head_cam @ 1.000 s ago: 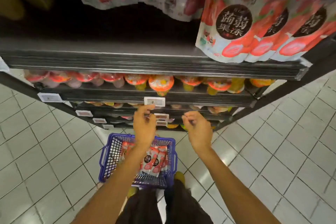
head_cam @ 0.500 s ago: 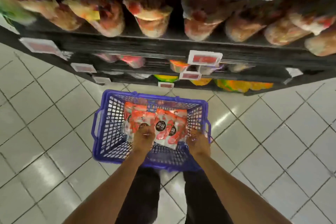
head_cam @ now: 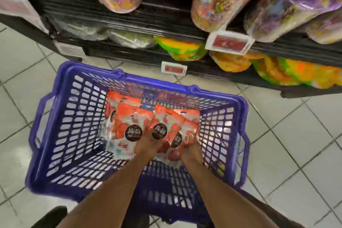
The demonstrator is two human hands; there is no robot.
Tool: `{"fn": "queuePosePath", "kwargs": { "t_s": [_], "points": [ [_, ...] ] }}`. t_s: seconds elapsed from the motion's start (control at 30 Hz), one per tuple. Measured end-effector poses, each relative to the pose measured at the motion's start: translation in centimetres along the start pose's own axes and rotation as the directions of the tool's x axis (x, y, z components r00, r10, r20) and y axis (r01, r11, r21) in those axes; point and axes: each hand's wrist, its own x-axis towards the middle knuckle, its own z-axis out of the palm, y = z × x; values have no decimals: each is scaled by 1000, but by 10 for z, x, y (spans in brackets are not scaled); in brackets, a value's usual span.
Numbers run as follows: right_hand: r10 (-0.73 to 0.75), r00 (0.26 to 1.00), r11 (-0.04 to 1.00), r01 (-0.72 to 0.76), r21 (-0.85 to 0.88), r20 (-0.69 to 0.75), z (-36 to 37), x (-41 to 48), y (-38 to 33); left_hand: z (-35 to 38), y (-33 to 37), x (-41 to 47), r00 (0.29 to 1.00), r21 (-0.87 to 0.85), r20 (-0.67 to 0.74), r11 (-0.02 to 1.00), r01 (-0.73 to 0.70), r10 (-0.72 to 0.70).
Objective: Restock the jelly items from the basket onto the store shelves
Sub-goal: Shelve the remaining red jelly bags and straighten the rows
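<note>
Both the left hand (head_cam: 148, 142) and right hand (head_cam: 190, 149) bury their fingers among the jelly pouches (head_cam: 127, 116), grip unclear. Shelf jars (head_cam: 218, 0) blur and run off the top edge; price tags (head_cam: 229, 43) unreadable.

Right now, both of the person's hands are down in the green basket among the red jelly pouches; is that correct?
Not quite: the basket is blue, not green, as the head view shows. The left hand and right hand are indeed down in it among the red jelly pouches.
</note>
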Motion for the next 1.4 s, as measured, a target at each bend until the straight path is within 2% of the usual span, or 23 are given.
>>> {"fn": "queuePosePath", "kwargs": {
  "t_s": [0.07,0.17,0.23,0.37,0.43,0.53,0.63,0.73,0.8,0.87,0.97,1.07,1.13,1.27,1.4],
  "points": [
    [1,1000,999,0,46,-31,6,8,2,7,2,10,998,100,-46,994,-36,41],
    [23,998,992,-30,119,61,6,15,-2,16,3,14,994,210,-99,977,-33,55],
    [44,995,986,-58,159,90,3,18,-3,18,7,16,996,224,-89,975,-8,29],
    [32,994,923,-69,379,104,-5,16,0,15,20,20,996,-79,-34,994,82,-85],
    [40,991,874,-97,476,128,-8,13,-2,13,24,20,994,-81,25,991,107,-105],
    [103,978,759,-194,622,180,-10,15,-3,9,22,20,1000,-27,-6,1000,14,-14],
    [103,974,643,-219,734,200,-13,17,-2,1,18,20,996,-74,30,994,-77,80],
    [148,966,545,-257,798,210,-23,17,-2,-8,23,11,989,-291,114,955,-52,89],
    [116,966,495,-259,829,232,-32,12,-1,-15,30,-1,991,-440,109,898,-16,71],
    [55,971,503,-229,833,234,-44,-2,2,-22,40,-16,991,-554,130,831,51,26],
    [-3,981,548,-161,821,194,-72,-46,4,-47,64,-48,972,-508,226,844,170,-60],
    [-86,985,600,-72,797,153,-106,-106,-1,-78,91,-97,945,-588,324,770,246,-54],
    [-145,977,585,-41,810,154,-131,-146,-5,-100,111,-140,977,-609,213,781,140,-9],
    [-278,952,549,47,834,129,-191,-229,-19,-155,164,-233,990,-457,-31,879,-136,138],
    [-360,931,423,111,899,55,-263,-323,-40,-223,232,-323,957,-471,-94,835,-285,274]
  ]
}}
